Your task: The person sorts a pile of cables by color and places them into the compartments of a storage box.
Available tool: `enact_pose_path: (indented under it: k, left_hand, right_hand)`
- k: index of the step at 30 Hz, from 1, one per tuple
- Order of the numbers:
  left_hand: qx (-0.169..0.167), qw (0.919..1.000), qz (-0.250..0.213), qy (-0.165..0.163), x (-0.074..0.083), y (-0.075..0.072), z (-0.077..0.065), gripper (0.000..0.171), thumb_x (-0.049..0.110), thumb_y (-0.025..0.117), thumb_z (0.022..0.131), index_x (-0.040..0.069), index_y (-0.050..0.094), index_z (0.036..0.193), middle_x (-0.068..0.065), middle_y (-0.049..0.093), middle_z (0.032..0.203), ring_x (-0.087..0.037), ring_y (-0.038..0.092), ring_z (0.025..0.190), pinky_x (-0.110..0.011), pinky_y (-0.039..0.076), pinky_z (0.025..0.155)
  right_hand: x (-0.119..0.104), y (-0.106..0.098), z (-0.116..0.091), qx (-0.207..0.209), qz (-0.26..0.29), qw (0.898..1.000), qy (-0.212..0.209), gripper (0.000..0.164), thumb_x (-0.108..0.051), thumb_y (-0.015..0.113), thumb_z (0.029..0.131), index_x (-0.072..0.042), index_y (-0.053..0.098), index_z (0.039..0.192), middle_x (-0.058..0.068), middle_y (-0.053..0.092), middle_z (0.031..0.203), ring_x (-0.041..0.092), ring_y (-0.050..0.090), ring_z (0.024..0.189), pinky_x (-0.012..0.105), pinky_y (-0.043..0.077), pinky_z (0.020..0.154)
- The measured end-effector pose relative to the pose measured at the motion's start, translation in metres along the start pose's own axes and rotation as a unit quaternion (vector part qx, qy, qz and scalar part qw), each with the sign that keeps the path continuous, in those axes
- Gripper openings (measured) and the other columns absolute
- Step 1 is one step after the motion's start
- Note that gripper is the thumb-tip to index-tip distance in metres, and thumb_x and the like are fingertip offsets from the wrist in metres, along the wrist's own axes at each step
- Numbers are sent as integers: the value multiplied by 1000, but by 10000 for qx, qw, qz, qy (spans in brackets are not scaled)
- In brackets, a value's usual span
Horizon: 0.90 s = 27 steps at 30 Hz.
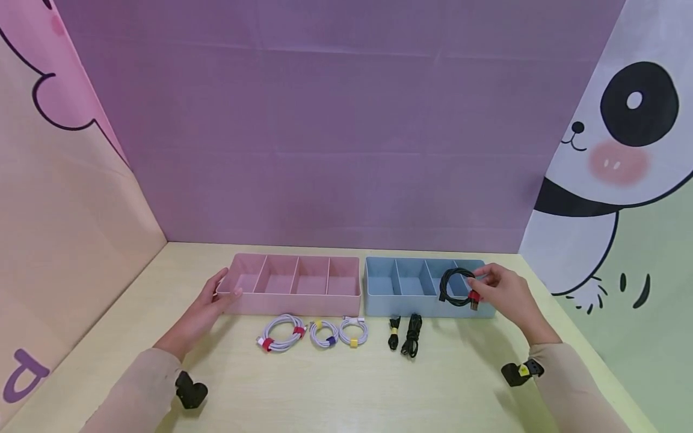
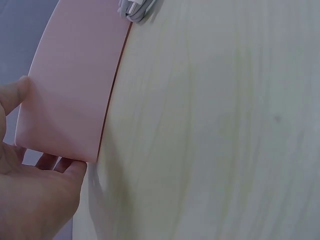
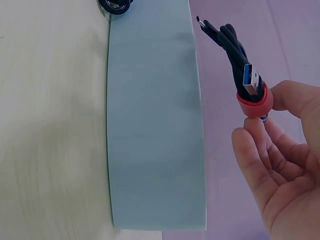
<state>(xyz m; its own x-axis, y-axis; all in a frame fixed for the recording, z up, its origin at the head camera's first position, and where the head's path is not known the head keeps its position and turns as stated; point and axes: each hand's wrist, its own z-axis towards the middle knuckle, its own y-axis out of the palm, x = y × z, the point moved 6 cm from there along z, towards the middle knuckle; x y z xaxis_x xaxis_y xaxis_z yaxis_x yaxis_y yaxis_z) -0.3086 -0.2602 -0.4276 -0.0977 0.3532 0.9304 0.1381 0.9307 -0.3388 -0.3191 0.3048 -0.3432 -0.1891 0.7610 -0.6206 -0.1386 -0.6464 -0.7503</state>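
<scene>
My right hand pinches a coiled black USB cable, bundled with a red strap, above the right end of a blue divided organizer box. In the right wrist view, the red strap is between thumb and fingers, and a blue-lined USB plug sticks out. At the far left, my left hand grips the corner of a pink divided organizer box. The left wrist view shows its thumb on the box's upper edge and fingers against the end wall.
In front of the pink box lie coiled white cables, one with red straps, one with blue and yellow, one with yellow. Black cable bundles, a small one and a longer one, lie before the blue box. A purple wall stands behind.
</scene>
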Motion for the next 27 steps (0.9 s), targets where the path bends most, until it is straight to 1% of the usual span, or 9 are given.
enact_pose_path:
  k: [3,7,13,19,22,27]
  left_hand:
    - [-30,10000,-8,0,0,0,0,92,49,53,102,23,-14,160,-23,-8,164,-49,9,147,-71,11,113]
    - [-32,10000,2,-24,0,0,0,93,51,53,101,24,-13,161,-22,-7,165,-48,8,147,-72,11,112]
    - [-52,10000,-56,18,-1,1,2,94,51,54,101,23,-13,161,-23,-7,164,-49,8,147,-71,12,113]
    - [-54,10000,-58,-30,-2,0,2,92,48,53,102,23,-14,160,-23,-10,164,-49,4,147,-72,10,112]
    - [-53,10000,-33,-24,-1,0,1,92,48,53,102,22,-14,160,-23,-10,164,-50,4,147,-73,10,112]
    - [-48,10000,3,-73,1,1,-1,94,52,53,101,24,-13,161,-21,-7,165,-48,5,148,-73,10,111]
  right_hand:
    - [-1,-1,2,82,-28,10000,-24,32,-27,68,97,1,64,113,2,68,82,20,67,70,36,53,68]
    - [-2,-2,5,183,-32,9998,8,33,-28,68,97,1,64,113,3,68,83,17,66,70,36,53,69]
    - [-2,-2,8,233,34,9996,121,33,-27,68,97,1,63,114,6,67,85,19,67,71,35,53,69]
    - [-1,0,12,253,101,9995,127,31,-23,68,97,2,63,114,7,68,84,20,66,71,34,53,67]
    - [-1,0,15,266,77,9995,141,32,-24,68,97,2,63,114,6,67,84,21,66,71,34,53,66]
    - [-1,-1,19,303,-9,9994,152,34,-27,67,97,2,63,114,7,67,84,20,64,72,34,51,64]
